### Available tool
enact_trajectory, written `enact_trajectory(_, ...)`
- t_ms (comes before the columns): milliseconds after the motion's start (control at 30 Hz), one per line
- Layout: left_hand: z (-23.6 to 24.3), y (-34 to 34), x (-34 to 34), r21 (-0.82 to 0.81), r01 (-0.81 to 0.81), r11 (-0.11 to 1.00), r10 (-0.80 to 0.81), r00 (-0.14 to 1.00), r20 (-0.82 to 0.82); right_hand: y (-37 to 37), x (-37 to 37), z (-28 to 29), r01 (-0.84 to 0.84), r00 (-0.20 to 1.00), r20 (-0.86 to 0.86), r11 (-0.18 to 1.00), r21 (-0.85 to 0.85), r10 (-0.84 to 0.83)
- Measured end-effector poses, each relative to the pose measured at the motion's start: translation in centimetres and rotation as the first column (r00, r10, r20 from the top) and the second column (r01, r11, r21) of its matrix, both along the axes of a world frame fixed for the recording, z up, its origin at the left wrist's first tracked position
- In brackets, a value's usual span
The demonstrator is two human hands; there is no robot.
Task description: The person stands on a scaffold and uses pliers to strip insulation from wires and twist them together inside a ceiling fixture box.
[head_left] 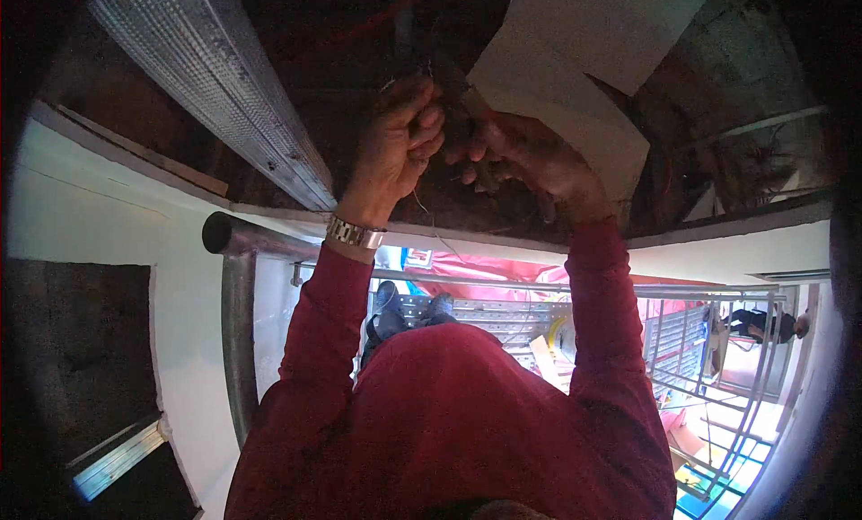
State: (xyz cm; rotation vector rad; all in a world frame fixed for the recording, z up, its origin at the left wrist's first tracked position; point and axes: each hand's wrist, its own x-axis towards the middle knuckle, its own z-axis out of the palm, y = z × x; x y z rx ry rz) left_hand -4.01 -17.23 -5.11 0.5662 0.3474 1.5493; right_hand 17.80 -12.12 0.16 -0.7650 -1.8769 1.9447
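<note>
Both my arms reach up into a dark ceiling opening. My left hand (404, 143), with a metal watch (356, 233) at its wrist, is closed in a pinch. What it pinches is too dark to make out. A thin pale wire (433, 216) dangles just below, between my hands. Close to its right, my right hand (539, 161) is curled with bent fingers around something small and dark; a reddish patch shows by its knuckles. Pale board pieces (557, 89) hang directly behind and above the right hand.
A ribbed metal ceiling channel (224, 89) runs at upper left. White ceiling board edges (727, 251) border the opening. A dark pipe (239, 322) stands at left. Below are a perforated metal platform (485, 314), railings (709, 340) and, far right, another person (763, 324).
</note>
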Motion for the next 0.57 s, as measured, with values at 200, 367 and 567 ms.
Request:
enact_trajectory(200, -0.3, 0.1, -0.2, -0.024, 0.093, 0.995, -0.087, 0.98, 0.182, 1.0, -0.4, 1.0, -0.083, 0.992, 0.105, 0.982, 0.168, 0.065)
enact_trajectory(367, -0.8, 0.2, -0.5, -0.018, 0.179, 0.984, -0.166, 0.944, 0.285, 1.3, -0.7, 1.1, -0.093, 0.988, 0.139, 0.984, 0.154, 0.072)
enact_trajectory(567, -2.7, 0.6, -0.9, -0.025, 0.127, 0.992, -0.121, 0.98, 0.158, -0.5, -1.7, 1.8, -0.008, 0.927, 0.369, 0.976, 0.217, -0.074)
